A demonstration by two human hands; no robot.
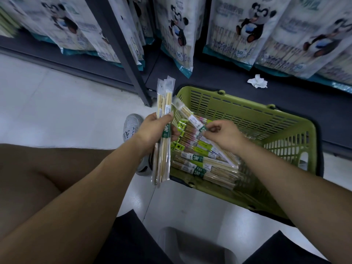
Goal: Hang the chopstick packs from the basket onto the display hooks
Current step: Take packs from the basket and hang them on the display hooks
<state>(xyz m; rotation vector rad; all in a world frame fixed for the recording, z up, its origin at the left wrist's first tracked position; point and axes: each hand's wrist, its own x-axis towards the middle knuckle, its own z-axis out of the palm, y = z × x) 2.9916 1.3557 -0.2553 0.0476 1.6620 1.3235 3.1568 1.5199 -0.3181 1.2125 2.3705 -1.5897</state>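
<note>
Several chopstick packs (163,130) stand upright in the left hand (155,130), fingers wrapped tight around them. Just right, the right hand (222,133) pinches one tilted pack (192,119) over the green basket (285,130), where more packs (202,164) lie.

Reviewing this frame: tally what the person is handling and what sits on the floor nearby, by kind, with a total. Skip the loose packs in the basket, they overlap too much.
Green baskets: 1
Bunches of chopstick packs in the left hand: 1
Single packs in the right hand grip: 1
Crumpled white paper: 1
Grey shoes: 1
Total: 5
</note>
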